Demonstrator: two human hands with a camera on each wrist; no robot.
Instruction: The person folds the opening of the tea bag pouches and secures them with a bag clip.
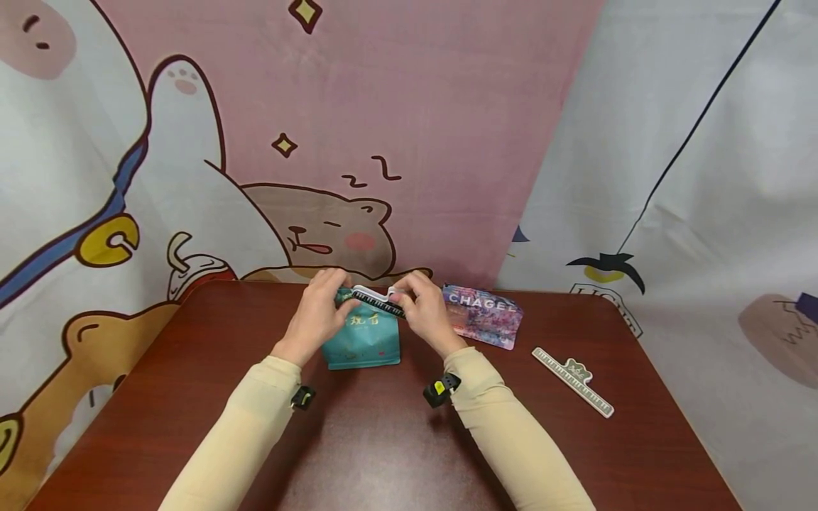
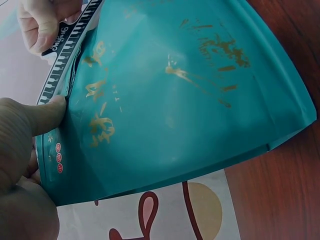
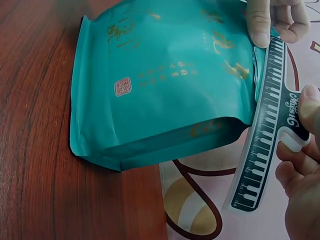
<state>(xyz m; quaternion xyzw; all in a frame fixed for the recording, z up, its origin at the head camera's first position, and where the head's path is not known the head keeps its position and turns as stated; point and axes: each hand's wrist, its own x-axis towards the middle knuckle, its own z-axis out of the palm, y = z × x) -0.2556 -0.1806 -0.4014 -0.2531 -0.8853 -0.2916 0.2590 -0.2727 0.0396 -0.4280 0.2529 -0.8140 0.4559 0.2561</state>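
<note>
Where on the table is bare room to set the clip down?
Bare wood: left of the teal bag, and the near middle between the sleeves. Crowded right: pink pouch and spare clip. Both hands hold the clip atop the bag.

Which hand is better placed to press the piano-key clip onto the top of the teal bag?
Probably the right hand: it grips the clip by its handle, while the left hand pinches the teal bag at its top.

My grips on teal pouch (image 1: 361, 342), gold lettering, small red seal. Clip (image 1: 378, 301) white, black piano-key print. Second pouch (image 1: 483, 316) pink-purple marbled, white letters. Ruler clip (image 1: 573, 380) pale grey-white. Bench (image 1: 383, 440) dark red-brown woodgrain. My sleeves (image 1: 511, 433) beige. Backdrop (image 1: 396, 106) pink cartoon.
</note>
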